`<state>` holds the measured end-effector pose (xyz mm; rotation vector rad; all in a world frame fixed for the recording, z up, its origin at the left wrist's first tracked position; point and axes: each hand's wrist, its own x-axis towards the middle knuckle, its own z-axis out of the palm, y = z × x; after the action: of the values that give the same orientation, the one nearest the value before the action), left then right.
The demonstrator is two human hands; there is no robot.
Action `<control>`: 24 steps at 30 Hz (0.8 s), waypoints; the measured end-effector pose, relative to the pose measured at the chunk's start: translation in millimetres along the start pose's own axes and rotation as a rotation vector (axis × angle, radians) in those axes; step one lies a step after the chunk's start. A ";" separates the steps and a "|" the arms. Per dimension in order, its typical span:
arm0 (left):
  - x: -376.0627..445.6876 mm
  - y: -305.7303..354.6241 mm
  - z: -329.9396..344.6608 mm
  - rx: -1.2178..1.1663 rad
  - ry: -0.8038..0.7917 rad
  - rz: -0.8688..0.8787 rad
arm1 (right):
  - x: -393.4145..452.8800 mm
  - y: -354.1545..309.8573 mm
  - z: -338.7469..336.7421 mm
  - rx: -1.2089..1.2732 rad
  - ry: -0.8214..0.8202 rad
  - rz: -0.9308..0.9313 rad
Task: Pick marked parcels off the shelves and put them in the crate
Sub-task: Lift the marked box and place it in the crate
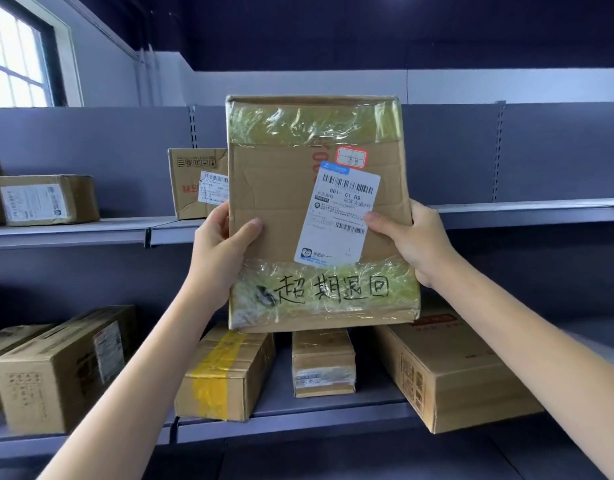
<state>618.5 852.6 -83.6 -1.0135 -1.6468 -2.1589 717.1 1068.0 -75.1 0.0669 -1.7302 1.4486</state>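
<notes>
Left hand and right hand grip a marked parcel upright by its sides. Grey shelves behind carry cardboard boxes beside a window. The label's small print is unreadable.

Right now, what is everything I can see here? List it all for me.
Held parcel: one, brown cardboard, black handwriting on its lower tape band, white shipping label, raised in front of the shelves.
Upper shelf: grey; two brown boxes at left, another cut off at the edge.
Lower shelf: grey; five brown boxes, one with yellow tape.
Window: one, top left.
Left hand: grips the parcel's left edge.
Right hand: grips its right edge.
</notes>
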 end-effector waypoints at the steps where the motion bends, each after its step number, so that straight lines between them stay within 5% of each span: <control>1: -5.1 -2.3 -3.1 0.036 -0.001 -0.003 | -5.1 2.3 1.3 -0.001 -0.005 0.013; 14: -123.7 -48.6 -40.8 0.260 0.088 -0.154 | -121.8 48.4 13.6 -0.010 -0.061 0.157; 24: -214.5 -116.8 -56.5 0.196 0.098 -0.566 | -226.8 125.8 -1.7 0.009 -0.004 0.400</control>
<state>687.0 794.3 -317.6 -0.4052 -2.2427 -2.2471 794.4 1006.3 -314.8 -0.2869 -1.8096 1.7401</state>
